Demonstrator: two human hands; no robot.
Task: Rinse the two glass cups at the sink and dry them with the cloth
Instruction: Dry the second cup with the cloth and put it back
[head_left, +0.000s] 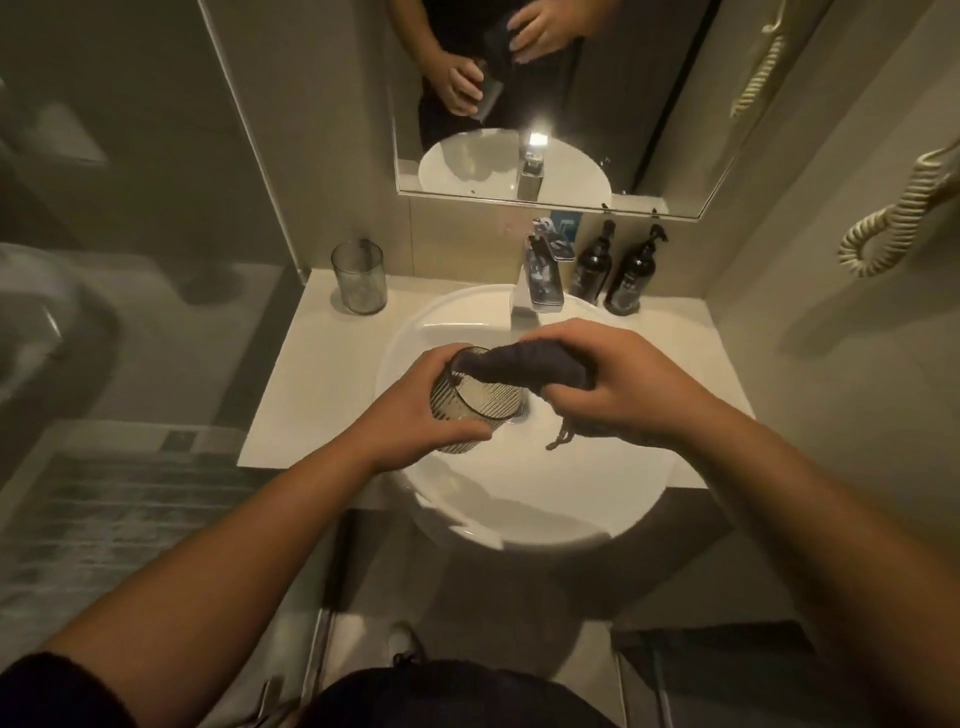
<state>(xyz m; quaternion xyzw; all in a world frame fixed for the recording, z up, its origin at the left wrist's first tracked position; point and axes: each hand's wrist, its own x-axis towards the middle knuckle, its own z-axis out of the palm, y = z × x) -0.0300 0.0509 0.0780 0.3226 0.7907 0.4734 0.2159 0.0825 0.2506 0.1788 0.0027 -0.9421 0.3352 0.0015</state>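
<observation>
Both hands work above the sink (519, 499): the left hand (415, 410) wraps its fingers around the ribbed glass cup (470, 397), tilted, and the right hand (608, 384) clenches the dark cloth (524, 366), pushed into the cup's mouth. Glass is probably rigid, fragile and slippery when wet, so holding the wall is sensible; the cloth is soft. Two cups are visible: a second cup (359, 277) stands on the counter (311, 374). One cloth.
</observation>
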